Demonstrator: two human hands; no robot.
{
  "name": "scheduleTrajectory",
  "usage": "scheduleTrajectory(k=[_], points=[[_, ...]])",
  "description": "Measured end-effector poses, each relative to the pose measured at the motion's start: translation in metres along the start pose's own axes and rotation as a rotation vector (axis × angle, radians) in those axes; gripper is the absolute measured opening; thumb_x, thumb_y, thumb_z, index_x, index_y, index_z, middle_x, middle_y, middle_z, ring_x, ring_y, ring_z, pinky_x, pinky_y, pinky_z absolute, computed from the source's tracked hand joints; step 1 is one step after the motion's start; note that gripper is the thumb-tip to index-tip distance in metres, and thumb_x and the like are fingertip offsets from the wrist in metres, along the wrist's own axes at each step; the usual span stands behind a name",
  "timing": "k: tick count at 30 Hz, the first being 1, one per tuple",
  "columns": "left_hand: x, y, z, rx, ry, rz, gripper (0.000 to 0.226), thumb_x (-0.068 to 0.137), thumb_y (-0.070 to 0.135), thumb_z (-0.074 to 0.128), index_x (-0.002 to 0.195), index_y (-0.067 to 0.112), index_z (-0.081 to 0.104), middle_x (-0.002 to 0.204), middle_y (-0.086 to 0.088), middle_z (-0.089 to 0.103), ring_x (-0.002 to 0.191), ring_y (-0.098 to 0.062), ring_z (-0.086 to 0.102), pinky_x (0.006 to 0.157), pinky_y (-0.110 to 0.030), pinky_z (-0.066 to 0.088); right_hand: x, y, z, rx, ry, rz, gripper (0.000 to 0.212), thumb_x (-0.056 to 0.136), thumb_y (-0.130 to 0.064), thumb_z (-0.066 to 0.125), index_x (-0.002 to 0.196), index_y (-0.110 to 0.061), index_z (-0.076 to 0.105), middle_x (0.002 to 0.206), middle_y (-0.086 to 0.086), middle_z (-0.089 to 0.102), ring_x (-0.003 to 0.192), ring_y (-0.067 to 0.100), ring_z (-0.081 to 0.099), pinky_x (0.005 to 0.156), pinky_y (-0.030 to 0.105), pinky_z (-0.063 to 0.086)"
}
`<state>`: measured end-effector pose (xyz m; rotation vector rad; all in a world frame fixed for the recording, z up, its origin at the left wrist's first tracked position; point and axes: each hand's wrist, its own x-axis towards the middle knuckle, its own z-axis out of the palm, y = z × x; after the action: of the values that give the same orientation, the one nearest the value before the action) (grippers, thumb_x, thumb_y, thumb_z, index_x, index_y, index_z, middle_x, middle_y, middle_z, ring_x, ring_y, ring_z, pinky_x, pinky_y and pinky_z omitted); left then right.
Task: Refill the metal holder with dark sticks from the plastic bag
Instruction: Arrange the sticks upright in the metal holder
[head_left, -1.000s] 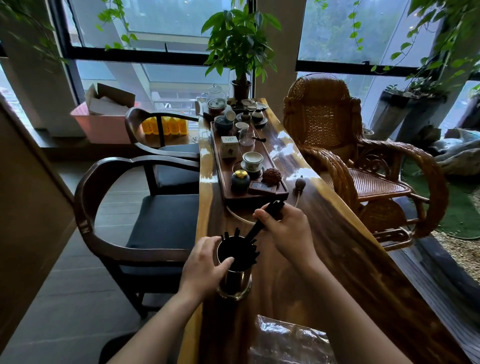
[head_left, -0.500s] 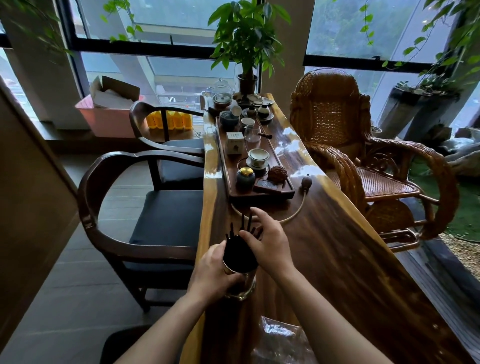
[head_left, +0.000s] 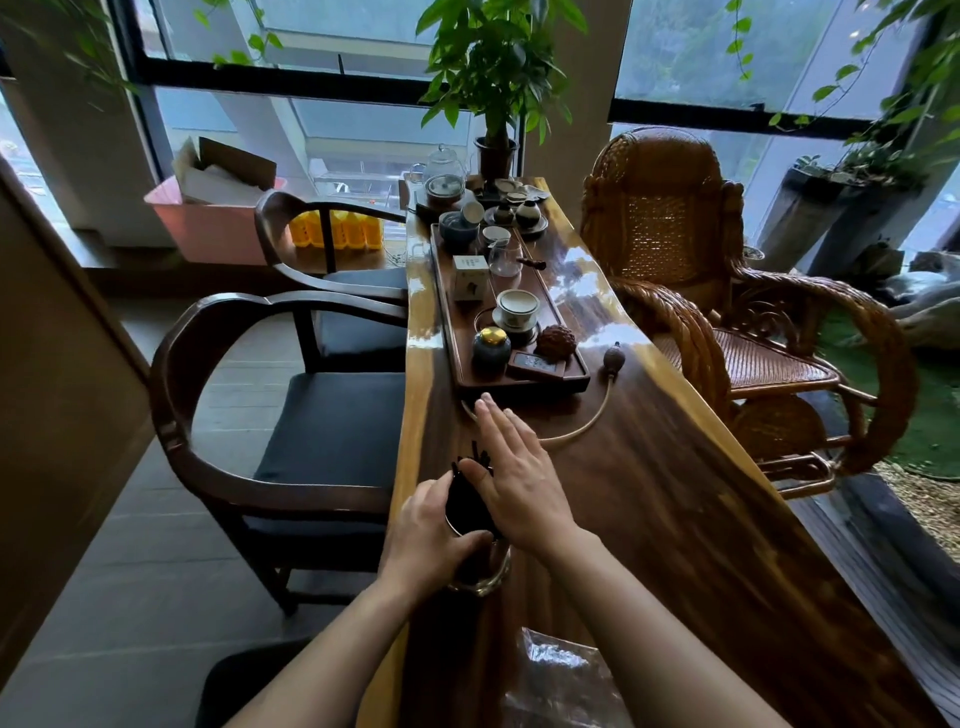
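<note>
The right hand (head_left: 519, 478) has let go of the sticks (head_left: 480, 462) it was feeding in and now lies flat and open over them, pressing them down into the holder (head_left: 480, 577). The left hand (head_left: 426, 535) grips the holder on the counter (head_left: 649, 519) (bag (head_left: 561, 680) nearby).
</note>
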<state>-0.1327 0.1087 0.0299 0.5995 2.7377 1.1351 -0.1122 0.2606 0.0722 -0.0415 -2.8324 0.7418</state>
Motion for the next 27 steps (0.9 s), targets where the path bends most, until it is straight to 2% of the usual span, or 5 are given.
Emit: scheduleTrajectory(k=[8,14,19,22,27], points=[[-0.002,0.001,-0.004,-0.050,-0.030,0.006,0.087,0.062,0.059,0.081,0.137,0.032,0.045,0.125,0.007,0.058,0.113,-0.013,0.056,0.087,-0.026,0.048,0.000,0.008,0.001,-0.189,-0.267,-0.031,0.058,0.105,-0.051,0.030,0.158,-0.027,0.026,0.167,-0.009,0.023,0.156,0.013,0.004,0.126,0.044,0.007],[0.000,0.004,0.001,0.049,-0.065,-0.053,0.118,0.058,0.058,0.084,0.153,0.018,0.027,0.144,-0.002,0.045,0.134,-0.023,0.041,0.108,-0.035,0.039,-0.029,0.032,-0.015,0.319,0.285,0.247,0.045,0.092,-0.006,0.059,0.134,-0.020,0.063,0.130,-0.005,0.065,0.117,0.008,0.059,0.103,0.028,0.047],[0.013,0.007,0.001,0.115,-0.066,-0.073,0.102,0.063,0.060,0.079,0.148,0.023,0.036,0.130,-0.004,0.047,0.127,-0.024,0.041,0.103,-0.032,0.037,-0.050,0.051,-0.013,0.442,-0.221,0.451,0.081,0.068,-0.016,0.081,0.143,-0.018,0.052,0.110,0.000,0.070,0.097,0.012,0.066,0.092,0.036,0.054],[0.020,0.007,-0.002,0.125,-0.050,-0.071,0.086,0.064,0.062,0.078,0.139,0.030,0.049,0.110,0.003,0.042,0.115,-0.020,0.041,0.094,-0.029,0.039,-0.045,0.047,-0.009,0.421,-0.234,0.395,0.081,0.059,-0.040,0.087,0.134,-0.027,0.059,0.118,-0.007,0.072,0.111,0.011,0.065,0.099,0.038,0.052],[0.032,0.009,-0.007,0.232,-0.032,-0.048,0.063,0.074,0.055,0.076,0.128,0.029,0.059,0.103,0.002,0.046,0.106,-0.018,0.045,0.085,-0.030,0.045,-0.023,0.037,-0.012,0.256,-0.160,0.364,0.053,0.065,-0.031,0.088,0.114,-0.026,0.069,0.098,-0.010,0.074,0.091,0.004,0.066,0.077,0.019,0.053]])
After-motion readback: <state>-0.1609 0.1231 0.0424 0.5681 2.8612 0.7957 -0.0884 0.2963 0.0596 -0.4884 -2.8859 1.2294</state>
